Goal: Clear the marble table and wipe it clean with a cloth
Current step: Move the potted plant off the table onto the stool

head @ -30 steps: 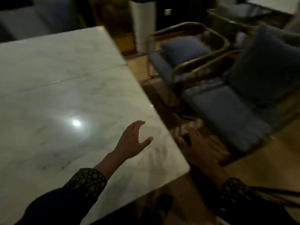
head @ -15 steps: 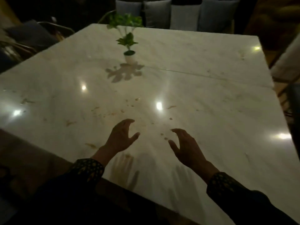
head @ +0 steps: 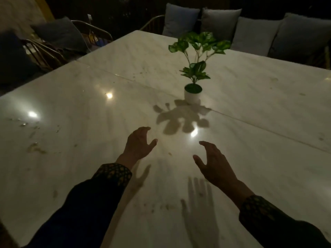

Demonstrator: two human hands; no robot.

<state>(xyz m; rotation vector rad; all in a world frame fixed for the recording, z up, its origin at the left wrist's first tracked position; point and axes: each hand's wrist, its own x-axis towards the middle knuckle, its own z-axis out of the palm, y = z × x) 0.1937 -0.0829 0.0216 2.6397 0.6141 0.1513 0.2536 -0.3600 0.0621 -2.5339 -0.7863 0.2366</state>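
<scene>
Your left hand (head: pixel 138 144) hangs over the marble table (head: pixel 250 122) just left of the frame's centre, fingers loosely curled, thumb spread to the right, holding nothing. Your right hand (head: pixel 214 162) sits a little lower and to the right of it, fingers nearly straight and thumb out to the left, also holding nothing. The two palms face each other with a wide gap of bare marble between them; neither hand appears to touch the tabletop, and both cast faint shadows on the marble towards the bottom of the frame. Both wrists come out of dark sleeves (head: pixel 111 176) with patterned yellow cuffs.

The table fills most of the frame. A small potted plant (head: pixel 193 92), green leaves in a white pot, stands upright on it in the upper centre, well apart from both hands, its shadow falling on the marble between the pot and your fingers. A seam in the marble runs diagonally from the upper left towards the right edge, passing close to the pot.

Crumbs and smears (head: pixel 35 147) lie on the marble at the left edge, with smaller specks near the bottom centre and above the seam.

Grey cushions (head: pixel 254 34) line the top of the frame, and metal-framed chairs (head: pixel 46 51) stand at the upper left.
</scene>
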